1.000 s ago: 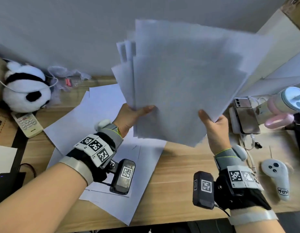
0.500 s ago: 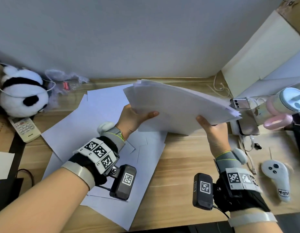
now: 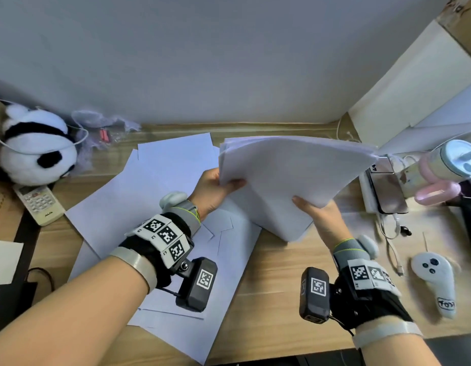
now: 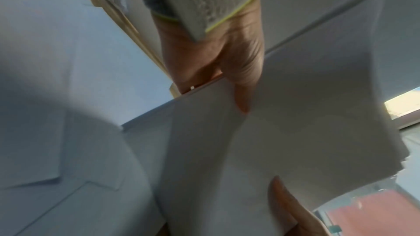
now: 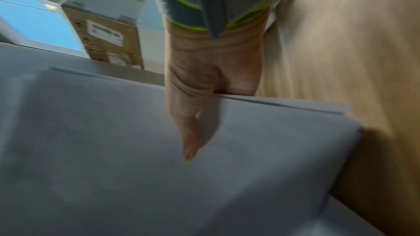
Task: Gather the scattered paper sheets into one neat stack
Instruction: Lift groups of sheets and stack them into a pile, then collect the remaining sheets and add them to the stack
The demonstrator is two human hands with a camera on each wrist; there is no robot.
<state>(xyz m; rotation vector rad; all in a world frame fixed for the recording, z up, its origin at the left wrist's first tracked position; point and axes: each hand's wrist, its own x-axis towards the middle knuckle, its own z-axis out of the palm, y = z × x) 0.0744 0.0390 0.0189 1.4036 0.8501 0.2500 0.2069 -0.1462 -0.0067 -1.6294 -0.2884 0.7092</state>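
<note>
A bundle of white paper sheets (image 3: pixel 295 178) hangs tilted just above the wooden desk (image 3: pixel 271 281), its near corner low by the desk top. My left hand (image 3: pixel 215 186) pinches the bundle's left edge, thumb on top (image 4: pixel 243 85). At the near right edge my right hand (image 3: pixel 316 210) grips it, thumb lying over the top sheet (image 5: pixel 188 132). The fingers of both hands are hidden beneath the bundle (image 5: pixel 159 159). Several loose sheets (image 3: pixel 139 204) lie overlapped on the desk to the left, partly under my left forearm.
A panda plush (image 3: pixel 36 149) and a remote control (image 3: pixel 39 204) sit at the far left. At the right lie a phone (image 3: pixel 387 191), cables, a pink and white bottle (image 3: pixel 448 167) and a white controller (image 3: pixel 435 281). A wall runs behind the desk.
The bundle, held upright and fanned a second ago, has swung down and flattened toward the desk. Both hands kept their hold and came lower with it.
</note>
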